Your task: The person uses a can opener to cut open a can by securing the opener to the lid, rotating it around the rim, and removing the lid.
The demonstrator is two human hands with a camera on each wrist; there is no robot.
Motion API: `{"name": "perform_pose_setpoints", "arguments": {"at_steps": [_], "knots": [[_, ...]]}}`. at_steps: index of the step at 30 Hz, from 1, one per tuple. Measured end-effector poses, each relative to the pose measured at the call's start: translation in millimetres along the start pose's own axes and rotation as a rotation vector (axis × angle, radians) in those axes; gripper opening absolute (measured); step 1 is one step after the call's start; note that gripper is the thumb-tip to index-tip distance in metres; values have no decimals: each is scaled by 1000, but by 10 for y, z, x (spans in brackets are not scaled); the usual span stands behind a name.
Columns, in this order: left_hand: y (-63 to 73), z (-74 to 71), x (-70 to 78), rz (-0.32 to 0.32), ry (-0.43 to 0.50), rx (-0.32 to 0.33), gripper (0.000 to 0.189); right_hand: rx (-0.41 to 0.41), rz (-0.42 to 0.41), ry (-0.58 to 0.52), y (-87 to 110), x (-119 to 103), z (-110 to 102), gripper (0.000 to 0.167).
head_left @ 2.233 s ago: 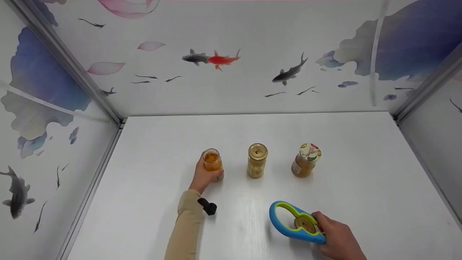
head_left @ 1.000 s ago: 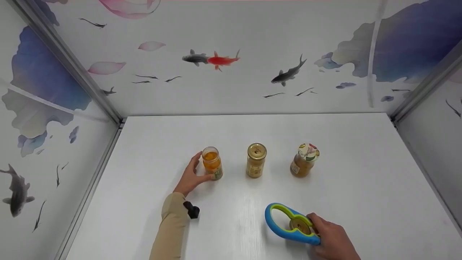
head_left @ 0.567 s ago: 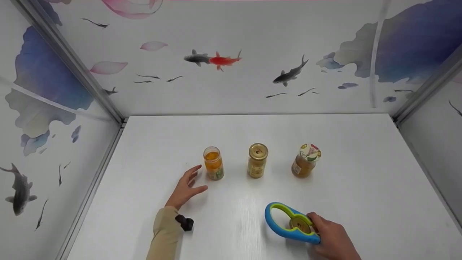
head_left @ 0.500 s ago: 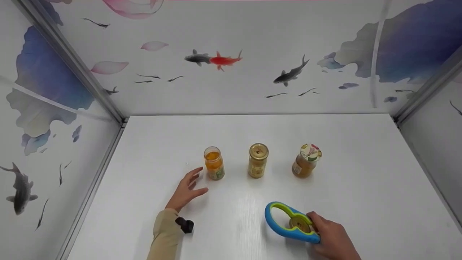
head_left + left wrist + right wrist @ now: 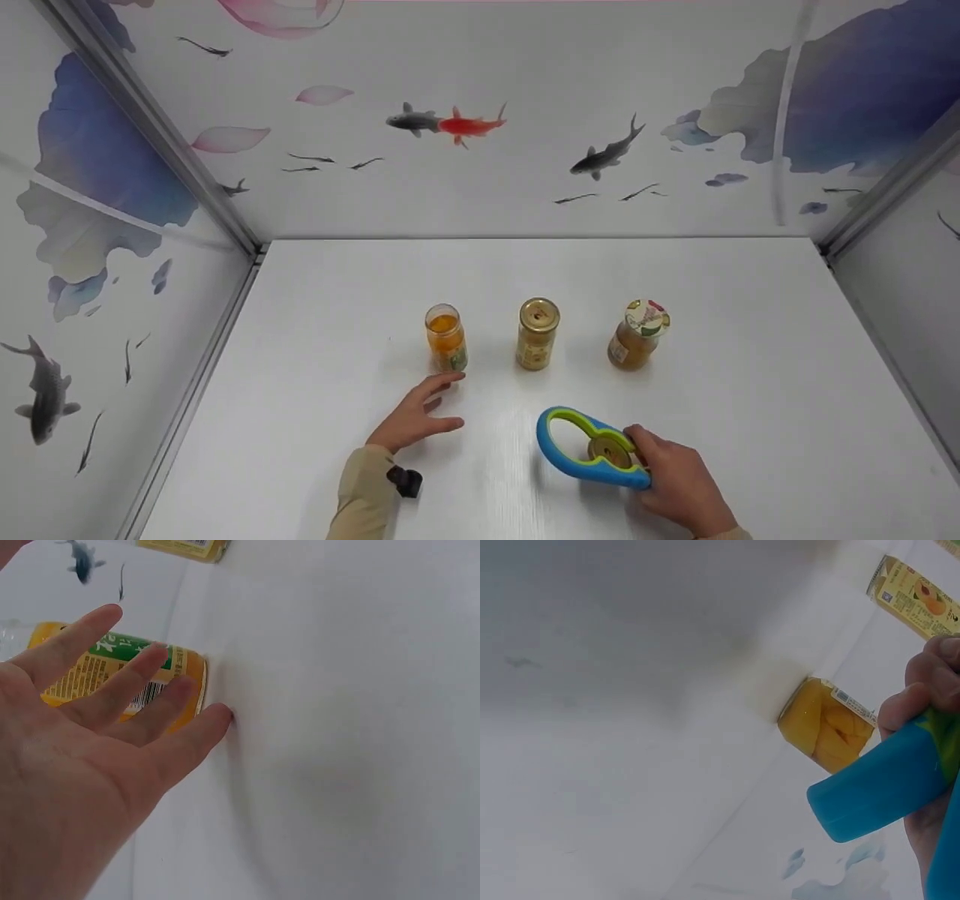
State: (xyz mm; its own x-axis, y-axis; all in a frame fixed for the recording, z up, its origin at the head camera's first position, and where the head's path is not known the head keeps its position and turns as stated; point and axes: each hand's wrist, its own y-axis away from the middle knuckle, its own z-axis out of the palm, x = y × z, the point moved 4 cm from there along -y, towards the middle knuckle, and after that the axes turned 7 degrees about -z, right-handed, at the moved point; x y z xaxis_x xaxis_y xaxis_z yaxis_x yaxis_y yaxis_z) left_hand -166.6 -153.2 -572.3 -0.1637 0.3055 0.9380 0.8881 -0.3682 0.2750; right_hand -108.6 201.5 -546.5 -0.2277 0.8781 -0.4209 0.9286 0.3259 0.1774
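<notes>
My left hand (image 5: 416,416) is spread and holds nothing, its fingertips just in front of the base of a lidless glass jar (image 5: 446,341) with orange contents. In the left wrist view, the fingers pass in front of that jar's green and yellow label (image 5: 120,645). At the front right, my right hand (image 5: 682,476) grips a blue and green jar opener (image 5: 600,474). A round gold lid (image 5: 609,451) sits within the opener's green inner edge, close to the fingers. The right wrist view shows the curled fingers around the opener's blue handle (image 5: 885,780).
A gold-lidded jar (image 5: 536,337) stands right of the lidless one. Farther right is a jar with a patterned lid (image 5: 634,346); fruit pieces (image 5: 829,727) show through its glass in the right wrist view. Walls with painted fish border the white table (image 5: 712,300).
My left hand has let go of the lidless jar, drawn back toward the front, then shifted right. The right hand has lately moved slightly left and away from me with the jar opener.
</notes>
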Motion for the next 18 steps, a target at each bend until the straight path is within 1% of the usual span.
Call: {"name": "perform_pose_setpoints", "arguments": {"at_steps": [3,6,9,10,12,18], "knots": [[-25,83,28,12,-14,-15,67,17,-9,2,-5,-21,-3,63],[-50,165,48,34,-28,-9,65,26,-16,3,-17,-54,9,62],[-84,278,77,49,-15,-19,61,26,-23,-2,-30,-91,23,61],[-96,323,89,45,-7,-28,59,25,-28,-6,-36,-102,26,61],[-121,427,118,41,7,-62,58,26,-38,-14,-50,-129,30,61],[-166,756,217,64,36,-201,52,33,-67,-23,-94,-198,25,61]]}}
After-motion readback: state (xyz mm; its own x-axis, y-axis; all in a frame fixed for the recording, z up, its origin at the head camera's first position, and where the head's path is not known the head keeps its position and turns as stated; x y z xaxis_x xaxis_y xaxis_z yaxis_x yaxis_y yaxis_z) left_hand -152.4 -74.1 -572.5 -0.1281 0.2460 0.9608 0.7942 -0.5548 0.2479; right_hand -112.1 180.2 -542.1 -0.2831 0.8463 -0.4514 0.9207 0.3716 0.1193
